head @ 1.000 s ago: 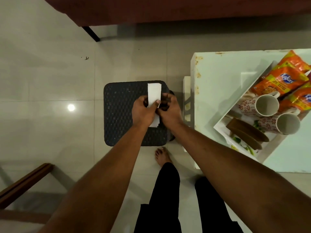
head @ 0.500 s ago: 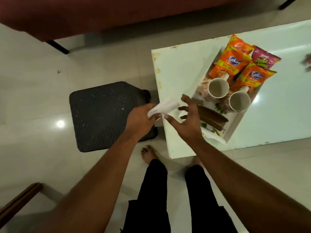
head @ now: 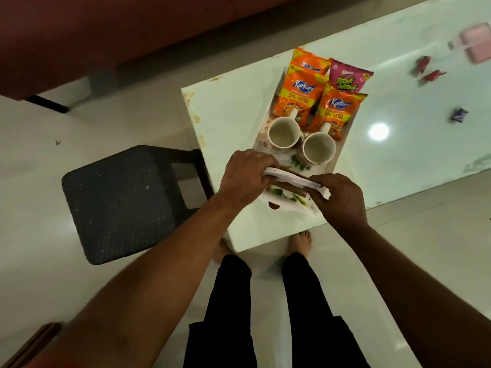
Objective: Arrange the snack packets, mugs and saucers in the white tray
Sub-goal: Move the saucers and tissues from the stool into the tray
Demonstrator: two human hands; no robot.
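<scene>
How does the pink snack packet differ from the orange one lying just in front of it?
The pink packet reads Tedhe Medhe; the orange packet reads Kurkure, with a 50% extra band. The orange packet overlaps the pink packet's near end and shows almost whole. The orange packet's near end reaches a mug's handle; the pink packet lies clear of both mugs. Both lie face up at the white tray's far end.

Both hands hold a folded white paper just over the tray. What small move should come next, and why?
Probably lower the white paper onto the brown saucers at the near end of the white tray, then let go. The left hand and right hand each pinch an end of it just above the saucers, and the mugs and snack packets fill the rest.
</scene>
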